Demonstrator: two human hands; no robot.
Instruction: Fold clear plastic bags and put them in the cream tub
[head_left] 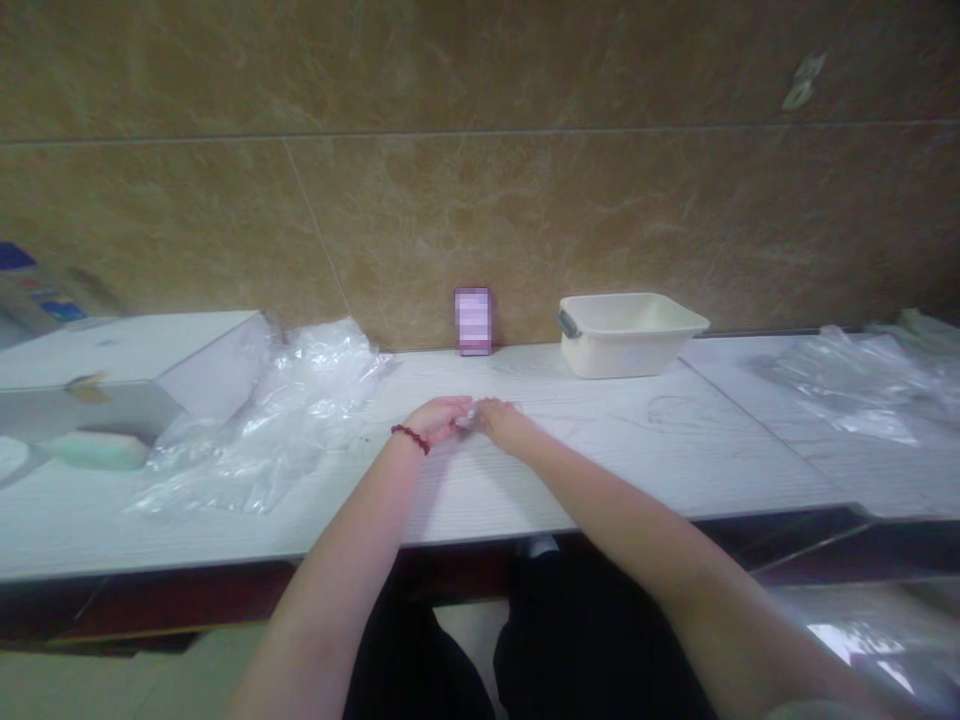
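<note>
Both hands meet over the middle of the white wood-grain table. My left hand, with a dark red beaded bracelet at its wrist, has its fingers bent and pointing right. Beside it my right hand reaches in from the right, its fingers close together. Between the fingertips there is a small, pale, see-through bit, too blurred to name; both hands seem to pinch it. Beyond the hands a phone stands upright against the wall. A cream plastic bin sits behind and right of my right hand.
Crumpled clear plastic lies on the left, next to a white box with a pale green item before it. More clear plastic lies far right. The table's front edge runs close to my body.
</note>
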